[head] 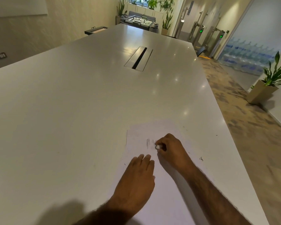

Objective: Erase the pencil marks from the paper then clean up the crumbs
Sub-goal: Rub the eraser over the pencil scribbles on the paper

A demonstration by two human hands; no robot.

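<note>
A white sheet of paper (152, 132) lies on the near right part of the long white table (71, 103). Faint grey pencil marks (148, 142) show near the sheet's middle. My right hand (170, 150) pinches a small white eraser (157, 147) with curled fingers and holds it on the paper just right of the marks. My left hand (136, 177) lies flat on the sheet's near part, fingers straight, pressing it down. A few dark eraser crumbs (201, 158) sit on the table to the right of the paper.
A cable slot with a metal lid (139, 58) is set into the table's middle. The table's right edge (230, 127) runs close to the paper, with floor beyond. A potted plant (264, 90) stands on the floor at the right.
</note>
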